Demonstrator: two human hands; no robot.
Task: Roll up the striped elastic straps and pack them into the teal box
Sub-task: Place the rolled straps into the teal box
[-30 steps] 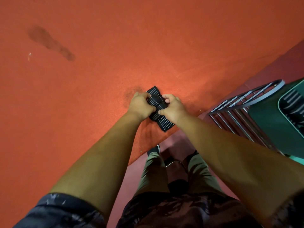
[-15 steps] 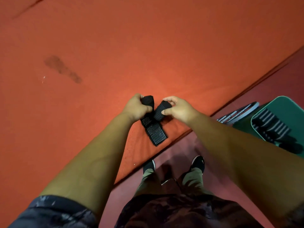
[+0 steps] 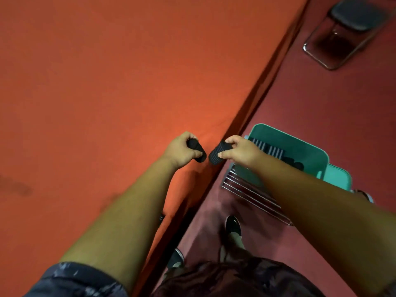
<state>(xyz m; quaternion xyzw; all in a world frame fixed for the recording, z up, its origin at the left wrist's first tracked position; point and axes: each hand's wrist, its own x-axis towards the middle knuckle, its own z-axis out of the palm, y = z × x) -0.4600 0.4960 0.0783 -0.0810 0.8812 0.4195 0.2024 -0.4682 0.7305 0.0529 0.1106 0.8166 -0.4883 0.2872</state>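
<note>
Both hands grip one dark rolled strap each, left hand (image 3: 181,150) roll (image 3: 197,151) and right hand (image 3: 239,151) striped roll (image 3: 216,154), lower ends angled together above the orange surface (image 3: 107,82) edge, beside the teal box (image 3: 300,146).

the teal box (image 3: 304,146) sits right of the table (image 3: 107,82) edge, with rolled straps (image 3: 270,150) inside it.

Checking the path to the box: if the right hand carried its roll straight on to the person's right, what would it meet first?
Probably the teal box rim, just beyond the right hand and its rolled strap; depth is unclear, so it may pass above.
</note>
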